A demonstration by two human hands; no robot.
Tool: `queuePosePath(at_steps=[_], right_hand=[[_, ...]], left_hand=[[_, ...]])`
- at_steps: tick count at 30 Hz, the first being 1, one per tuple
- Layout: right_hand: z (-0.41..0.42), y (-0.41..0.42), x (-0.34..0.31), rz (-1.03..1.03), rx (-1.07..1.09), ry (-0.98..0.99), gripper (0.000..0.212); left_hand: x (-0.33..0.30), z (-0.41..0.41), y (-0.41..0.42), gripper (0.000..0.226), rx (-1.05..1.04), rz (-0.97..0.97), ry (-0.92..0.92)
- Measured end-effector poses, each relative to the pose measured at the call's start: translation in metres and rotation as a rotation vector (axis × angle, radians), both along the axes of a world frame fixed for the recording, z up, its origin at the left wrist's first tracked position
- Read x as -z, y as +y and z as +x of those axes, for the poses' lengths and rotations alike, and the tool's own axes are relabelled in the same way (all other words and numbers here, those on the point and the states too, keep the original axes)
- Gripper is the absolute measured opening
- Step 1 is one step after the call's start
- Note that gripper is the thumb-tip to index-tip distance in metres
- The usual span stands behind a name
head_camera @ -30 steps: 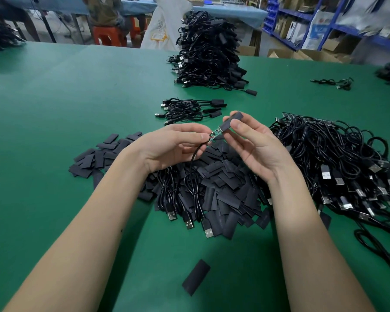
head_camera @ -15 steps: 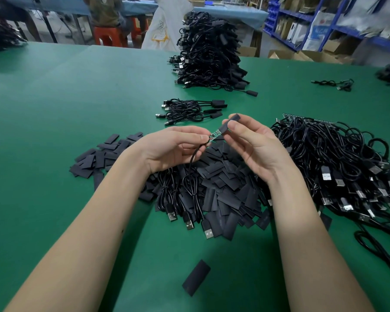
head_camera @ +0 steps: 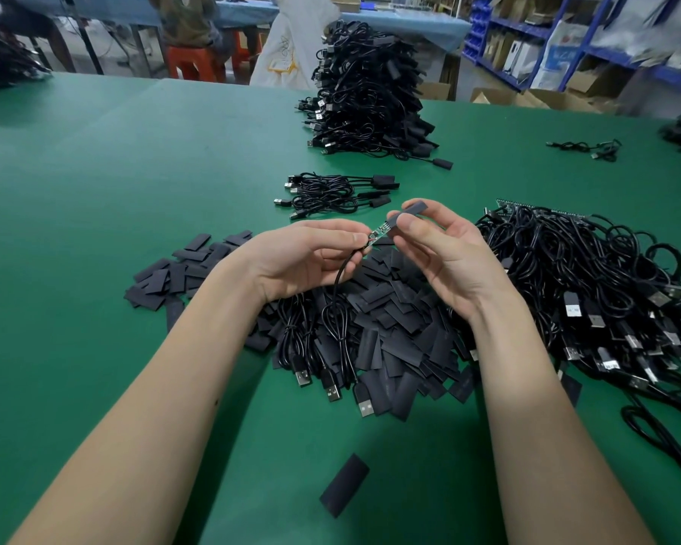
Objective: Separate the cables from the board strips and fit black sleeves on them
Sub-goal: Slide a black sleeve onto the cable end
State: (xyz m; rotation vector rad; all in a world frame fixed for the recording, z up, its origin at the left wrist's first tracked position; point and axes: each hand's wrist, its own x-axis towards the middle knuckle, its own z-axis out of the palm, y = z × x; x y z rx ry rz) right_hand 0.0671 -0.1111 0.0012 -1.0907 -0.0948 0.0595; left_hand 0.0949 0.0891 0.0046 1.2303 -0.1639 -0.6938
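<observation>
My left hand pinches a black cable just behind its small green board end. The cable hangs down to the table, ending in a USB plug. My right hand pinches a flat black sleeve, whose mouth sits over the tip of the board. Below both hands lies a heap of loose black sleeves. A tangle of cables still joined to a board strip lies at the right.
A small bundle of sleeved cables lies beyond my hands, with a tall stack of them farther back. One sleeve lies alone near the front. The table is green. Shelves and a person stand behind.
The sleeve in my right hand has tilted and come up onto the tip of the board. My left hand has held the cable almost still.
</observation>
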Motion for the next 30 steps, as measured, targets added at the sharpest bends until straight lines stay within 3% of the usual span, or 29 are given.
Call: queuePosePath(at_steps=[16, 30], right_hand=[[-0.005, -0.011, -0.002, -0.184, -0.060, -0.083, 0.027], [-0.004, -0.003, 0.000, -0.202, -0.088, -0.106, 0.028]], left_hand=[[-0.003, -0.002, 0.005, 0.015, 0.015, 0.084, -0.039], [-0.004, -0.001, 0.004, 0.010, -0.004, 0.076, -0.048]])
